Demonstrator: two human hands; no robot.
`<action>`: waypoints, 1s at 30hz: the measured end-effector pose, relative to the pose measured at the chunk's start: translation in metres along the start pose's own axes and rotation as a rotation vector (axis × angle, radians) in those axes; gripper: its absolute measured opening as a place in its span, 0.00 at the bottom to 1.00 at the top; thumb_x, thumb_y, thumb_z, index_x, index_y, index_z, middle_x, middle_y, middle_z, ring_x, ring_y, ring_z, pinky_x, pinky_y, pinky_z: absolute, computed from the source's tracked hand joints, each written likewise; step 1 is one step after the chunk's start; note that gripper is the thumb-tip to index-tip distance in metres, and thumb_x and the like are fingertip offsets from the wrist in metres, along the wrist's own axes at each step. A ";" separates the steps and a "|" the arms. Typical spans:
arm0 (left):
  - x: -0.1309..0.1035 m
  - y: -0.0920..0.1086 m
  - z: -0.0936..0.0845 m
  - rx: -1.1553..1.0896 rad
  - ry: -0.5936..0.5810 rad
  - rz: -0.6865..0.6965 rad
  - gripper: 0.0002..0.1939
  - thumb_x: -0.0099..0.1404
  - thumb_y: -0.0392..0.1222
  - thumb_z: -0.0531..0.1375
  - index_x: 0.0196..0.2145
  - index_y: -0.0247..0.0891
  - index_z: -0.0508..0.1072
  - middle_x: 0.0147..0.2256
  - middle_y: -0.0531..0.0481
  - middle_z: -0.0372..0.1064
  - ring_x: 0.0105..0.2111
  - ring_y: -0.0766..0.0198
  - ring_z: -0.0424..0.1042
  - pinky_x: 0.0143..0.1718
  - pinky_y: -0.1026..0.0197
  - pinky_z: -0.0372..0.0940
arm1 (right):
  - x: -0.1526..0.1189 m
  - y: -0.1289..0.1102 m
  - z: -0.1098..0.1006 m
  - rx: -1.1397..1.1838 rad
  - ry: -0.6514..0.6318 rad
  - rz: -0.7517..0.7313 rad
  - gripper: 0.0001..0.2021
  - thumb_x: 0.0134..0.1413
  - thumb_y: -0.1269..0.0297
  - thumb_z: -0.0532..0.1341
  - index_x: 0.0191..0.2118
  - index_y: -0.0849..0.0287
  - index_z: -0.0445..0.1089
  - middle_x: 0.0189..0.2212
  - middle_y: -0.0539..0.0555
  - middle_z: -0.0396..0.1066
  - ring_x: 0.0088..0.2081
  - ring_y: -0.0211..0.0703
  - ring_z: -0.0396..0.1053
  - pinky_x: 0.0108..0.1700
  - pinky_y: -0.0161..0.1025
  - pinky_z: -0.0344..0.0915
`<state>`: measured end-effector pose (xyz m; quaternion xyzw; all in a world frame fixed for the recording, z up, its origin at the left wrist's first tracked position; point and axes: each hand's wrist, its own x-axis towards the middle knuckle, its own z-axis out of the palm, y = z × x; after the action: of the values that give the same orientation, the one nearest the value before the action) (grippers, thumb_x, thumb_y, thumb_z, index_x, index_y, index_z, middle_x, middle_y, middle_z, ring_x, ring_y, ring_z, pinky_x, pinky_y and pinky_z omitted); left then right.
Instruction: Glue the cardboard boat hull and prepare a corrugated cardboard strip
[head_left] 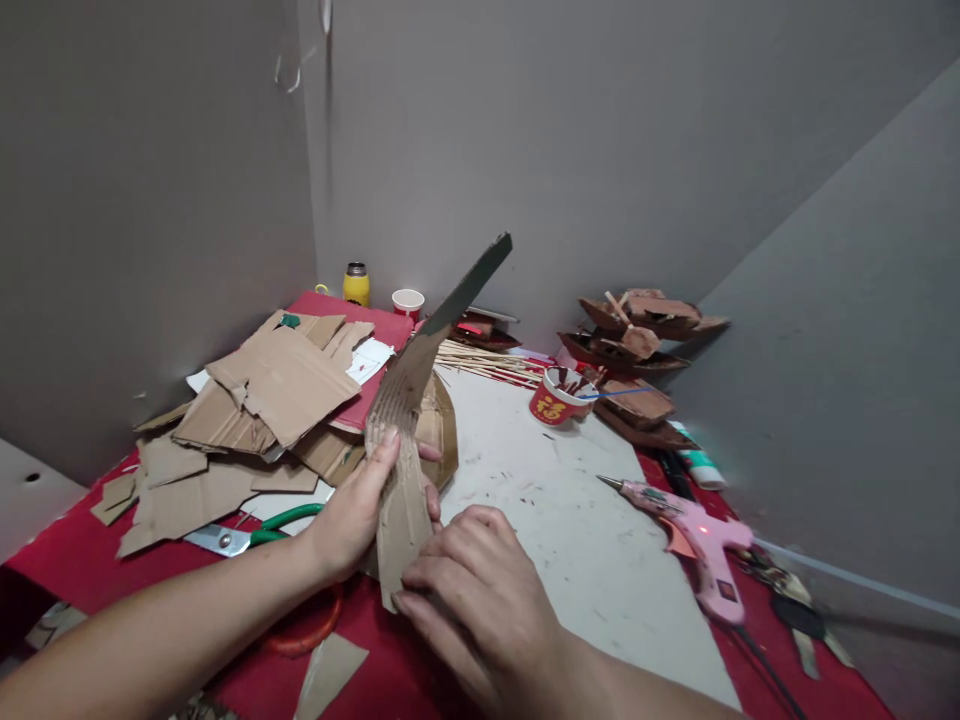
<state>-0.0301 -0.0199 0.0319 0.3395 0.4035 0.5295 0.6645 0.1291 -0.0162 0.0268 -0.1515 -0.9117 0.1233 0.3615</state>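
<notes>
A long curved strip of corrugated cardboard (405, 500) stands tilted in front of me, its dark upper end pointing up and to the right. My left hand (367, 510) is closed around its middle, thumb on the near face and fingers behind. At the lower end, the fingers of my right hand (480, 590) pinch the strip's right edge. Behind the strip shows a brown cardboard piece with an angled edge (444, 440), partly hidden. Green-handled scissors (232, 540) lie left of my left wrist, and an orange ring-shaped handle (311, 630) shows below my forearm.
Cardboard scraps (285, 385) pile up at left on the red cloth (390, 670). A white board (517, 470) lies centre. At right are a pink glue gun (709, 550), a red paper cup (551, 400) and several brown model boats (637, 395). Thin sticks (487, 362) and a yellow bottle (356, 287) are farther back.
</notes>
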 end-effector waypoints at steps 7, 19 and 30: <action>-0.003 -0.011 0.007 0.043 0.203 0.047 0.28 0.64 0.66 0.46 0.38 0.38 0.69 0.24 0.52 0.70 0.25 0.61 0.71 0.27 0.62 0.65 | -0.006 -0.001 0.007 -0.120 -0.026 0.001 0.05 0.59 0.73 0.57 0.33 0.62 0.69 0.23 0.52 0.68 0.26 0.40 0.61 0.33 0.41 0.54; -0.004 -0.004 0.007 -0.068 0.091 0.052 0.28 0.67 0.62 0.45 0.41 0.36 0.71 0.26 0.49 0.72 0.24 0.64 0.70 0.27 0.65 0.65 | 0.006 0.014 -0.013 -0.004 0.110 0.095 0.04 0.58 0.75 0.57 0.36 0.62 0.68 0.25 0.53 0.70 0.27 0.40 0.65 0.33 0.39 0.57; -0.001 0.013 0.004 -0.222 0.106 0.056 0.28 0.65 0.63 0.47 0.40 0.34 0.70 0.25 0.47 0.72 0.24 0.59 0.73 0.27 0.59 0.68 | 0.010 0.014 -0.024 0.521 -0.308 0.636 0.10 0.57 0.62 0.58 0.27 0.60 0.68 0.20 0.48 0.64 0.22 0.35 0.61 0.24 0.32 0.57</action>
<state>-0.0325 -0.0180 0.0449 0.2463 0.3673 0.6064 0.6609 0.1418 0.0035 0.0455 -0.3081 -0.8015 0.4753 0.1917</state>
